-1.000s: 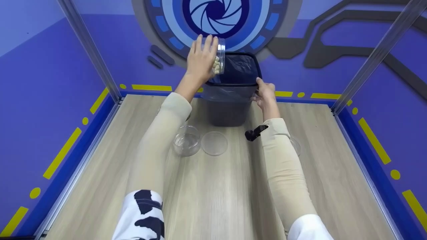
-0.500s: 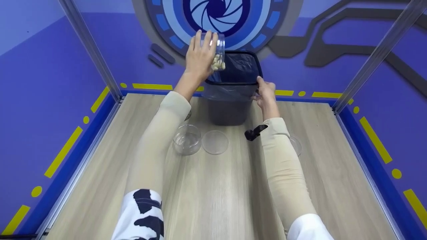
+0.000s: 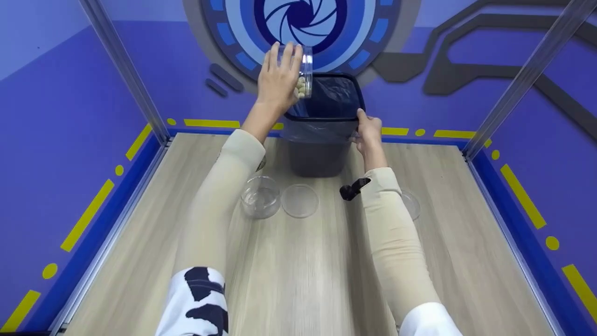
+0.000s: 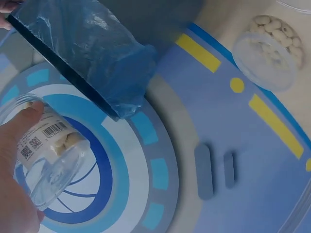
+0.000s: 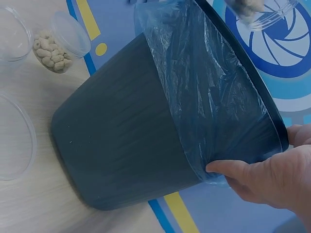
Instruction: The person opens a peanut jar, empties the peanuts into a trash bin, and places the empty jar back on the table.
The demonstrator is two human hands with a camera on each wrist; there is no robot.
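The left hand [image 3: 278, 77] is wrapped round a clear jar [image 3: 304, 70], fingers curled over its side, tipping it mouth-down just above the bin's [image 3: 322, 149] left rim. Pale nuts [image 3: 301, 87] sit bunched at the jar's lower lip; the left wrist view shows them [image 4: 60, 141] still inside, behind a barcode label. Compared with a second ago the jar has lifted a touch and tilted steeper, and the nuts have slid toward the mouth, so to my eye the emptying is under way but not finished; I see nothing falling yet.

The right hand [image 3: 368, 130] grips the bin at its right rim, thumb and fingers pinching the edge with the blue liner [image 5: 214, 97] folded over it. It has stayed there throughout, and the bin now looks leaned slightly toward the person, which I take as steadying it for the pour.

In front of the bin on the wooden table [image 3: 298, 280] stand an empty jar [image 3: 260, 197] and, just right of it, a clear lid [image 3: 300, 200]. Another lid [image 3: 413, 204] peeks out beyond the right sleeve. Left of the bin a second jar with nuts [image 5: 59, 44] lies on the table, largely hidden behind the left arm in the head view.
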